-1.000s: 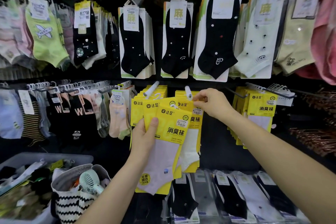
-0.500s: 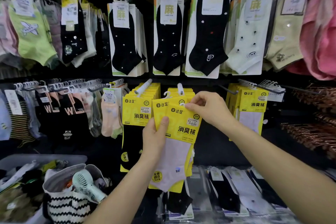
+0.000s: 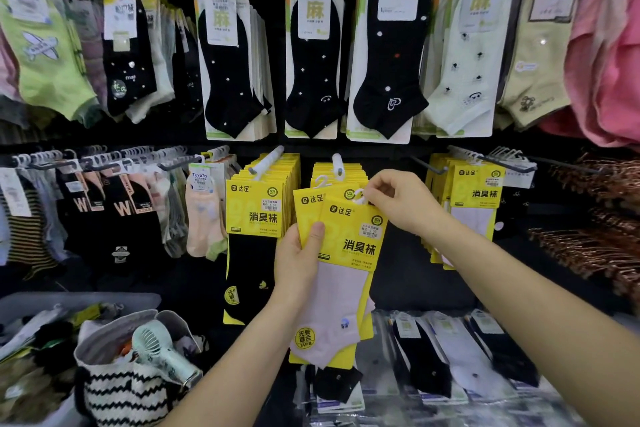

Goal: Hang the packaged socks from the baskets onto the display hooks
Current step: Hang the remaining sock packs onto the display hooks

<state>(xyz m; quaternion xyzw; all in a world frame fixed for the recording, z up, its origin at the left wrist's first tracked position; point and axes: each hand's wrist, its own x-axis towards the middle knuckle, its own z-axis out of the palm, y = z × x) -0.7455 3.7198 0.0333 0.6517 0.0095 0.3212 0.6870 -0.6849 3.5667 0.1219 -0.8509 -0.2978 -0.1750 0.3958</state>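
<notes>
My left hand (image 3: pixel 299 263) grips a small stack of yellow-carded pale pink sock packs (image 3: pixel 349 253) by their left edge, thumb on the front card. My right hand (image 3: pixel 398 201) pinches the white plastic hanger at the top of the front pack. The packs are just below and in front of a white display hook (image 3: pixel 337 163), which carries several of the same yellow packs. A neighbouring hook (image 3: pixel 266 159) on the left holds yellow packs with black socks.
Black and pale socks hang on the row above. A grey basket (image 3: pixel 41 302) of mixed socks stands at lower left, beside a striped bag (image 3: pixel 121 388) with a hand fan. Flat sock packs (image 3: pixel 450 350) lie on the shelf below. Copper hooks (image 3: pixel 588 246) jut out at right.
The view has drifted left and slightly down. My right hand has moved from the hook area down to the top hanger of the front pack. My left hand keeps its hold.
</notes>
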